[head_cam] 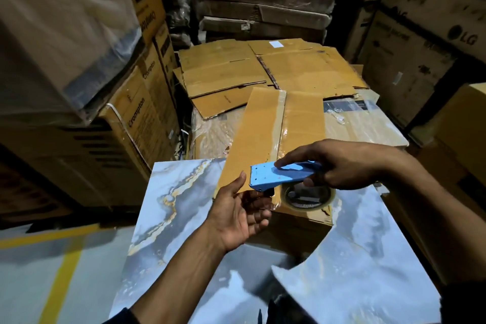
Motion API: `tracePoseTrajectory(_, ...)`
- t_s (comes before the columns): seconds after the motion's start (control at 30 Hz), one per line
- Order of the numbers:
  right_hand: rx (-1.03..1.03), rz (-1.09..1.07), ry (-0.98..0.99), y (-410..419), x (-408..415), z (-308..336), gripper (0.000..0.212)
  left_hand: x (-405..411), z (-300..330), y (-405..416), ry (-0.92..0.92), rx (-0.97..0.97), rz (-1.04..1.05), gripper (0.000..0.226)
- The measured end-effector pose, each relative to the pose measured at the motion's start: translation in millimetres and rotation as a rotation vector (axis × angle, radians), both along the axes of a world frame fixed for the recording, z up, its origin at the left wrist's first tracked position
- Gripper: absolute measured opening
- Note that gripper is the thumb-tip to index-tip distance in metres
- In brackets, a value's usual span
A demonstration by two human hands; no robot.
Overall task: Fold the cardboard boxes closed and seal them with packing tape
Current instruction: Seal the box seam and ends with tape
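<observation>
Stacks of printed brown cartons (136,118) wall in the space, well beyond both hands, their faces matte and square-edged, some wrapped in cloudy plastic film. Ahead of the hands lies a heap of flattened cardboard sheets (263,71), tan, creased and ragged at the edges. Beneath both hands spreads a glossy marbled sheet (171,205), blue-grey with gold veins, smooth and reflective. On it rests the cardboard box (265,123), long and rectangular, its two top flaps folded shut; a strip of clear packing tape (280,123) runs shiny and wrinkled along the seam, stretching away from the hands toward the far end. The box's near end sits directly under the right hand.

The right hand (339,163) grips a blue plastic tape dispenser (281,175), flat-sided with a serrated front edge, fingers wrapped around its handle and the forefinger laid along the top. A round roll of clear tape (307,196) hangs beneath that hand, just above the box's near corner. The left hand (239,214) is open, palm up, fingers loosely curved, its fingertips at the box's near left edge, just beside the dispenser's toothed tip; contact cannot be told.
</observation>
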State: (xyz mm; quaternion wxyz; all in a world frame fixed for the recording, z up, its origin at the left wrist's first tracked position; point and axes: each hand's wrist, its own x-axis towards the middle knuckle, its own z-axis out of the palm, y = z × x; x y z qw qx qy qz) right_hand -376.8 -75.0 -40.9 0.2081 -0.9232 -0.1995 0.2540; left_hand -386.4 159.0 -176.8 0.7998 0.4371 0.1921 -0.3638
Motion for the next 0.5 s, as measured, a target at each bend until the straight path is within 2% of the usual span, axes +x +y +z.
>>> tracePoseTrajectory(0.1,-0.015,-0.013,0.013,17,2,-2,0.058,1,4,7,-0.076,0.126,0.004,0.029)
tracePoseTrajectory(0.13,-0.022,-0.015,0.015,22,3,-3,0.057,2,5,9,-0.112,0.187,0.029,0.026)
tracePoseTrajectory(0.3,-0.226,0.066,-0.096,55,3,-17,0.055,28,-11,42,-0.431,0.598,0.038,0.030)
tracePoseTrajectory(0.4,-0.318,0.065,-0.104,57,2,-21,0.053,45,-26,79,-0.450,0.692,0.056,0.035)
tracePoseTrajectory(0.5,-0.408,0.029,-0.110,51,3,-24,0.052,57,-46,117,-0.400,0.701,0.018,0.037)
